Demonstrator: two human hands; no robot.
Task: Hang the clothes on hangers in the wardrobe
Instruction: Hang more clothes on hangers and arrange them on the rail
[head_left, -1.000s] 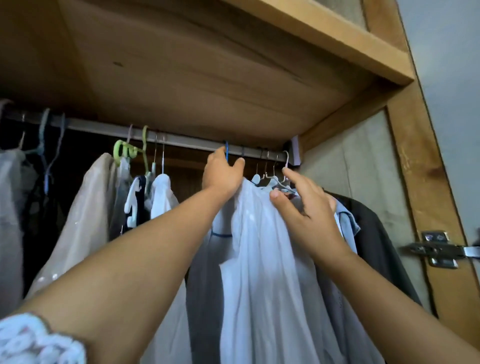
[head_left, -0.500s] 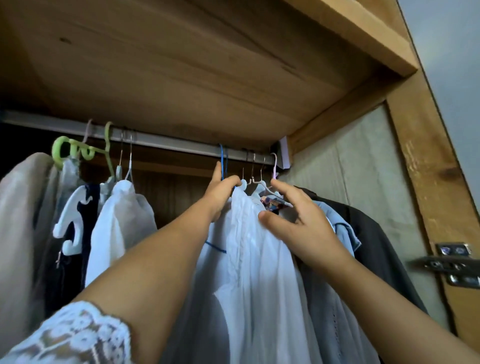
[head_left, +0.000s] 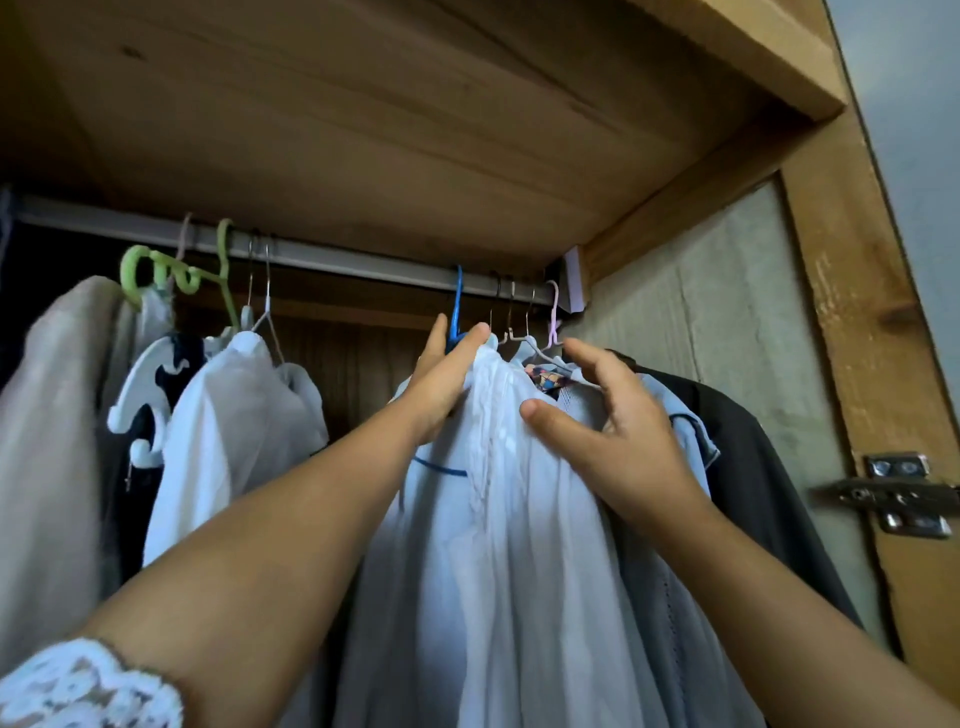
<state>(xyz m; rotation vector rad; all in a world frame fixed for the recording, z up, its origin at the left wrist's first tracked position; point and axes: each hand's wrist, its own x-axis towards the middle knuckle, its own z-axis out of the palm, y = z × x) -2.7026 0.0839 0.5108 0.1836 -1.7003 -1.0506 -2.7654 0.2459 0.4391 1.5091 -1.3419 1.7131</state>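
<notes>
Two bare arms reach up into a wardrobe. The right hand, fingers spread and loose, rests against a white shirt, likely steadying it. The left hand grips the shirt's collar at a blue hanger, whose hook sits over the rail behind, among other hung clothes.
</notes>
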